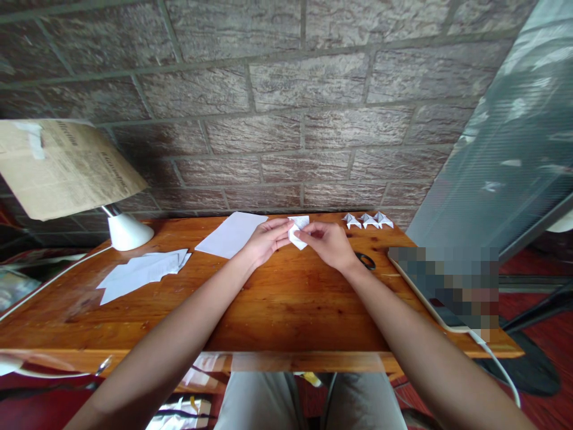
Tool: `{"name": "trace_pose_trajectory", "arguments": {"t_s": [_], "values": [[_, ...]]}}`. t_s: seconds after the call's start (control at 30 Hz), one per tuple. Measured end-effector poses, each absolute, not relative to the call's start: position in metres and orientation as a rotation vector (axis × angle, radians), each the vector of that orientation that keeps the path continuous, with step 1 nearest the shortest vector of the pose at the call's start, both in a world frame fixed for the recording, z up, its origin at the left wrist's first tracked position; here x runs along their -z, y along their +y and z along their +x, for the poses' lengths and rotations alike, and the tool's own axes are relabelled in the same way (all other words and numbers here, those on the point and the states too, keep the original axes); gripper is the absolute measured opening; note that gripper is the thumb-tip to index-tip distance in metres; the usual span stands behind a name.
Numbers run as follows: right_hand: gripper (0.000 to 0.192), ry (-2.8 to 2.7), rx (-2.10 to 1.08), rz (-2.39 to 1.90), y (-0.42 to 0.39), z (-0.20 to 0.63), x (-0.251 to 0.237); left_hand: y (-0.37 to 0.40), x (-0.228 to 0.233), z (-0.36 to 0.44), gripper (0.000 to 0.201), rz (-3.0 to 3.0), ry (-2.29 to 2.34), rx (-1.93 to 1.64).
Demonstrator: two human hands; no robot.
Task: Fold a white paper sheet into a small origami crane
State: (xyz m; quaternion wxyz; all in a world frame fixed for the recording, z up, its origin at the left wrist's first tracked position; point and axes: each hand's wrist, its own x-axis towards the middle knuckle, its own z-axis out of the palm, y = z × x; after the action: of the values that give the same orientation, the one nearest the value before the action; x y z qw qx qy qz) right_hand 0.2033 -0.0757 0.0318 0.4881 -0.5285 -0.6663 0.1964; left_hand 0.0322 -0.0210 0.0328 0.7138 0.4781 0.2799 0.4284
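Note:
Between my two hands, above the back part of the wooden table, is a small folded piece of white paper (pixel 299 237). My left hand (pixel 271 237) pinches its left edge, fingers pointing right. From the other side my right hand (pixel 329 240) grips it, with thumb and fingertips on its right part. The paper shows creases and flaps; its exact fold is too small to make out. Behind my left hand lies a stack of white paper (pixel 230 234). Near my right wrist rests a black ring-shaped thing (pixel 366 260), partly hidden by the arm.
Several folded white paper figures (pixel 369 221) stand in a row at the back right. White paper pieces (pixel 143 269) lie left, before a lamp (pixel 129 230) with a newspaper shade. A tablet-like device (pixel 430 292), partly blurred, lies right with a cable. A brick wall (pixel 277 131) bounds the table (pixel 295 310).

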Motion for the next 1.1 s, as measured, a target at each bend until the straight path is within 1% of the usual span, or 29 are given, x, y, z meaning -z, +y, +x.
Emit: {"name": "trace_pose_trajectory", "arguments": {"t_s": [0.47, 0.77, 0.97, 1.1], "values": [[0.037, -1.639, -0.481, -1.271, -0.0791, 0.2002, -0.0349, -0.0223, -0.0337, 0.0322, 0.04, 1.113, 0.64, -1.02], [0.035, -1.662, -0.449, -1.283, -0.0796, 0.199, -0.0346, -0.024, -0.0324, 0.034, 0.036, 1.117, 0.609, -0.98], [0.035, -1.617, -0.44, -1.279, -0.0782, 0.1988, -0.0319, -0.0235, -0.032, 0.0361, 0.039, 1.2, 0.665, -1.084], [0.036, -1.585, -0.432, -1.253, -0.0785, 0.1987, -0.0328, -0.023, -0.0296, 0.0368, 0.037, 1.244, 0.638, -1.075]]}}
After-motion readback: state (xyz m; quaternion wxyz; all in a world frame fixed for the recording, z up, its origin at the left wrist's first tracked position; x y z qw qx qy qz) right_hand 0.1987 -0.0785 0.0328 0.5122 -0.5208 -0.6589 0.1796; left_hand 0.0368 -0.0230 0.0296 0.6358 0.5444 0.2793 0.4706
